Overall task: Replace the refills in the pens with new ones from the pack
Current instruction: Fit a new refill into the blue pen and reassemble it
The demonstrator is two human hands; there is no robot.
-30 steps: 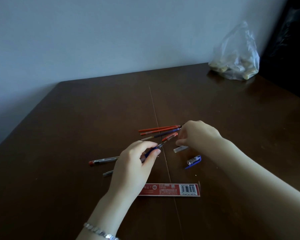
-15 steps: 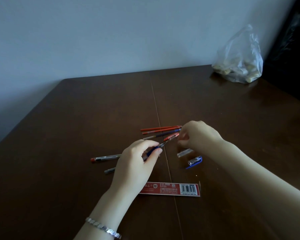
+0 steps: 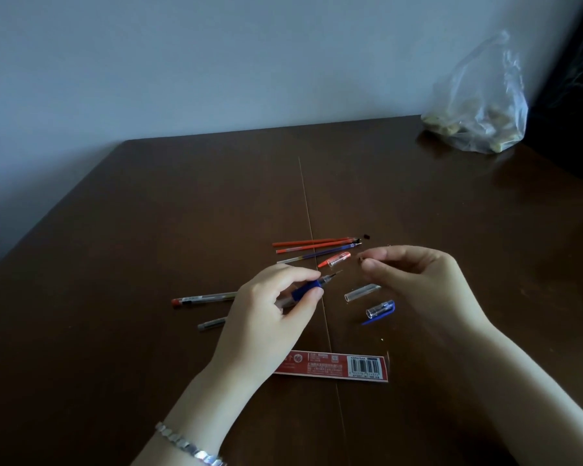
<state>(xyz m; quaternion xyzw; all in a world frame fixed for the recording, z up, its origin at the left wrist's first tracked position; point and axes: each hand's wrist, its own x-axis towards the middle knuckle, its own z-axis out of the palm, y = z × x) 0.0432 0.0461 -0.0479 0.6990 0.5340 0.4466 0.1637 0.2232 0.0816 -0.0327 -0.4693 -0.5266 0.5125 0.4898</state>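
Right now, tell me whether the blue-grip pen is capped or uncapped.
Uncapped: the blue-grip pen shows its tip bare past the left hand, and the blue cap lies apart on the table.

Barcode (image 3: 364, 365) on pack (image 3: 320, 367) — text illegible

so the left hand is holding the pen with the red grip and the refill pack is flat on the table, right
Not quite. The head view shows the left hand holding a pen with a blue grip, not red. The refill pack does lie flat on the table.
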